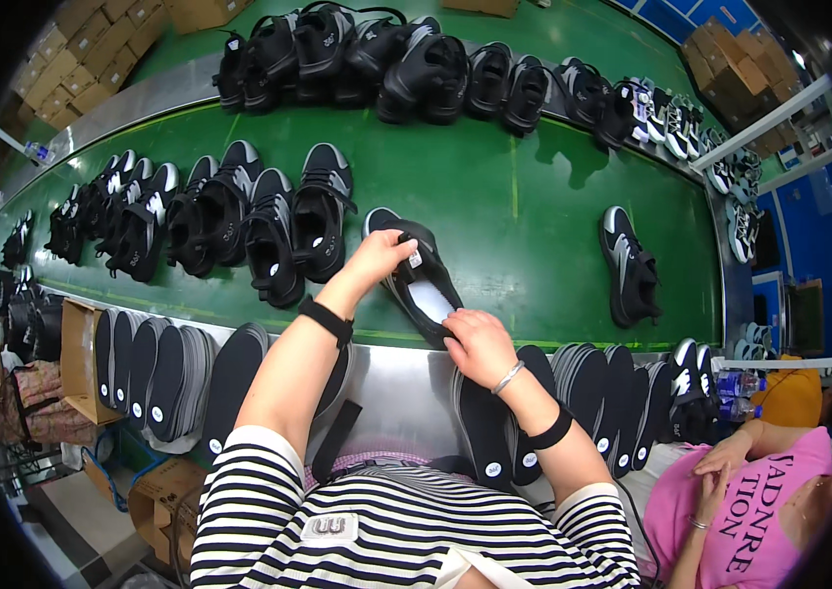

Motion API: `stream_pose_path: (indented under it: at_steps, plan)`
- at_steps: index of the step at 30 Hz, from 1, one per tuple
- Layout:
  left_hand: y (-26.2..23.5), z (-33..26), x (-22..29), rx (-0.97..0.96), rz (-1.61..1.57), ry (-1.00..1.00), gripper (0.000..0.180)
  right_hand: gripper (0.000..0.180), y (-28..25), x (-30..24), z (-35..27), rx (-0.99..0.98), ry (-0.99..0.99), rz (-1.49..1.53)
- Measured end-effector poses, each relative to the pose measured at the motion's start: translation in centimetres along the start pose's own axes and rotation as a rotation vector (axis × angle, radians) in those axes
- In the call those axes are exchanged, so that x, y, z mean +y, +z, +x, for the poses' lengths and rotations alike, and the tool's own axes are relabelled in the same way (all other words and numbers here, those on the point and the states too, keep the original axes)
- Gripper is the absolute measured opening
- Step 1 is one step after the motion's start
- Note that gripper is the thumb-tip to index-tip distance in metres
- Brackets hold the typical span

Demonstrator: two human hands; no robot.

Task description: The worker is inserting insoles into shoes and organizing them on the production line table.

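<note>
A black sneaker (438, 267) with a grey toe lies at the near edge of the green belt, tilted, its toe pointing away and to the left. My left hand (383, 257) pinches its tongue, where a white label shows. At the heel, my right hand (480, 344) grips the collar by the opening. A pale inner bottom shows inside the shoe. Stacks of black insoles (484, 422) with white round stickers stand just below my right hand. More insoles (239, 378) lie left of my left forearm.
Rows of black sneakers (322, 211) stand on the green belt (475, 177) to the left. One sneaker (622, 265) sits alone at right. More shoes (426, 79) line the far metal ledge. A person in a pink shirt (730, 501) sits at the lower right, beside plastic bottles (738, 383).
</note>
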State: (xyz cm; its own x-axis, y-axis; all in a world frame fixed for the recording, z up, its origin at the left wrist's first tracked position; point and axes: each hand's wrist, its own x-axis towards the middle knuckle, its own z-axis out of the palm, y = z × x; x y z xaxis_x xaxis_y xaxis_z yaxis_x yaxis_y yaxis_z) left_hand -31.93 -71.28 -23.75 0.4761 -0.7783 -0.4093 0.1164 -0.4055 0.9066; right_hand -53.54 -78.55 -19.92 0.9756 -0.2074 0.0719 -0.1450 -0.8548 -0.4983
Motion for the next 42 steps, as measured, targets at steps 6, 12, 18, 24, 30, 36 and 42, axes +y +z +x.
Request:
stream_pose_path:
  at_steps: [6, 12, 18, 24, 30, 36, 42]
  plan:
    - [-1.2, -0.3, 0.5, -0.112, -0.234, -0.105, 0.016, 0.02, 1.6, -1.8, 5.2, 0.047, 0.253, 0.203]
    - [-0.6, -0.8, 0.3, -0.099, -0.222, -0.078, 0.014, 0.026, 5.9, 0.0, 7.7, 0.141, 0.434, 0.535]
    - [-0.5, 0.1, -0.1, -0.028, -0.149, 0.158, 0.019, 0.022, 0.2, 1.0, 1.8, 0.271, 0.235, 0.393]
    - [3.9, 2.3, 2.1, 0.064, -0.195, 0.28, 0.02, 0.013, -2.2, 1.1, -11.2, 0.1, 0.452, 0.046]
    - [7.8, 2.9, 0.8, 0.018, -0.105, 0.208, 0.018, 0.054, 2.6, -4.3, -14.8, -0.12, 0.593, -0.311]
    - [7.2, 3.1, 1.2, 0.008, 0.002, 0.13, 0.022, 0.065, 1.8, -5.1, -15.0, -0.217, 0.773, -0.238]
    - [7.2, 3.1, 1.4, 0.032, -0.088, 0.139, 0.018, 0.062, -0.1, -4.0, -15.4, -0.169, 0.648, -0.097]
